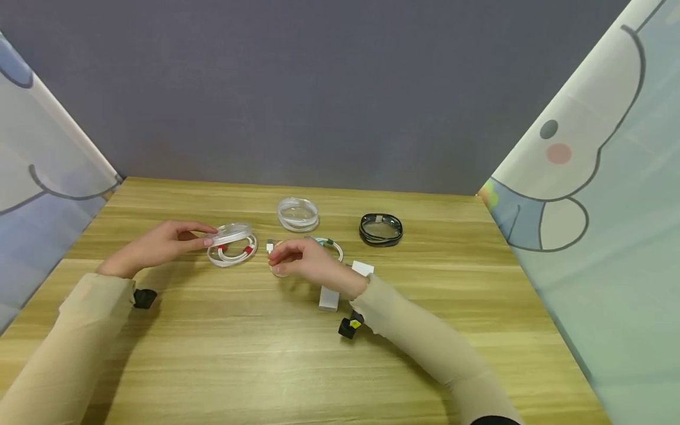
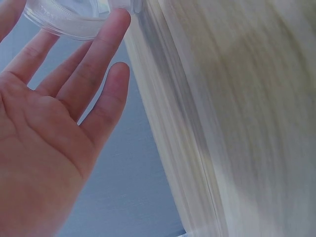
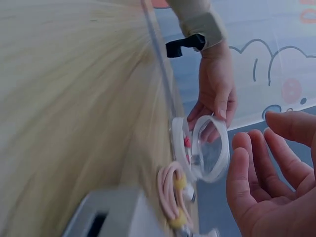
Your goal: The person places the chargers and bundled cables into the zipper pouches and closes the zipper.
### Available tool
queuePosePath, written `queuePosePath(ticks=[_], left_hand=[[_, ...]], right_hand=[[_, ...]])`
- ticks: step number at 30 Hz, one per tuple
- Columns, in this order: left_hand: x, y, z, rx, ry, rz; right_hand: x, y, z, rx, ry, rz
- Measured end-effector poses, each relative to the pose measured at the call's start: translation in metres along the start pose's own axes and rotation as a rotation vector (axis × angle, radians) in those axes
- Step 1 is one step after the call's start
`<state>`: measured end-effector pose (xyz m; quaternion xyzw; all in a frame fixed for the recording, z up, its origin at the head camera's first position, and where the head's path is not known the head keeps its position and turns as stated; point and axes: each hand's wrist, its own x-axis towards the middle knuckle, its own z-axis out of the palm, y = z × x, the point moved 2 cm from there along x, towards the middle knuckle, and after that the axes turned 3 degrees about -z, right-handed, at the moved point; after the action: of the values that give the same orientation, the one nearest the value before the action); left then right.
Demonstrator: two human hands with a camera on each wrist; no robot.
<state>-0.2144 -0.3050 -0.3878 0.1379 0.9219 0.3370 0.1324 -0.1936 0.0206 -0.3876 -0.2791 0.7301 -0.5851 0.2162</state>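
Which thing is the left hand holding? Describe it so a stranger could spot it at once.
On the wooden table, look left of centre, where the left hand reaches in. Its fingertips hold a clear round lid tilted over a coiled white cable with red ties. Unlike the clear round case behind it, this lid is lifted off the table.

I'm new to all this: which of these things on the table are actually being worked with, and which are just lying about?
In use:
left hand holding the clear round lid
white coiled cable under that lid
right hand

Lying about:
clear round case
black coiled cable
white blocks
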Motion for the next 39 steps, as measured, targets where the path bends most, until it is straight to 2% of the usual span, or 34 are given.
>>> queuePosePath(ticks=[8,13,18,25,33,39], left_hand=[[0.003,0.001,0.003,-0.010,-0.007,0.026],[0.003,0.001,0.005,-0.028,-0.009,0.027],[0.002,0.000,0.005,-0.036,-0.004,0.032],[0.001,-0.001,0.005,-0.040,-0.012,0.022],[0.001,0.000,0.006,-0.035,-0.007,0.020],[0.000,0.000,0.006,-0.028,-0.002,0.010]], right_hand=[[-0.042,0.012,-0.031,-0.168,0.018,-0.036],[-0.064,0.025,-0.049,-0.185,0.006,-0.036],[-0.079,0.038,-0.059,-0.187,-0.062,-0.041],[-0.089,0.046,-0.062,-0.235,-0.161,-0.086],[-0.089,0.044,-0.062,-0.405,-0.177,-0.048],[-0.088,0.041,-0.060,-0.507,-0.184,-0.071]])
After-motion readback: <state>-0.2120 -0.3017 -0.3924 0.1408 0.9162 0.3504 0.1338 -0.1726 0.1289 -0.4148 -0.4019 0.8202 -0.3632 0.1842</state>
